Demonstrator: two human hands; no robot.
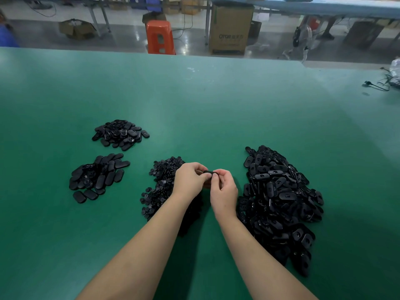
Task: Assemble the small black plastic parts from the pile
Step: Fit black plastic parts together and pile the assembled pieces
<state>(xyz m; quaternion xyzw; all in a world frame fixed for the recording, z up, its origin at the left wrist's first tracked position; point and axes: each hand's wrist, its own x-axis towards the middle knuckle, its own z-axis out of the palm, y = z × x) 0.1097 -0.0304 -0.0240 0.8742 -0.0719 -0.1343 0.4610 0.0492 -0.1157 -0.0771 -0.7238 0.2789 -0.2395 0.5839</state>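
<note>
My left hand [189,179] and my right hand [223,192] meet above the green table [194,94], both pinching one small black plastic part [208,172] between their fingertips. Most of that part is hidden by the fingers. A large pile of black oval parts [279,202] lies just right of my right hand. A pile of small round black parts [161,187] lies under and left of my left hand.
Two smaller heaps of black oval pieces sit at the left, one nearer [98,177] and one farther [120,134]. Black cables [383,84] lie at the table's far right. Beyond the far edge stand an orange stool [160,36] and a cardboard box [230,29].
</note>
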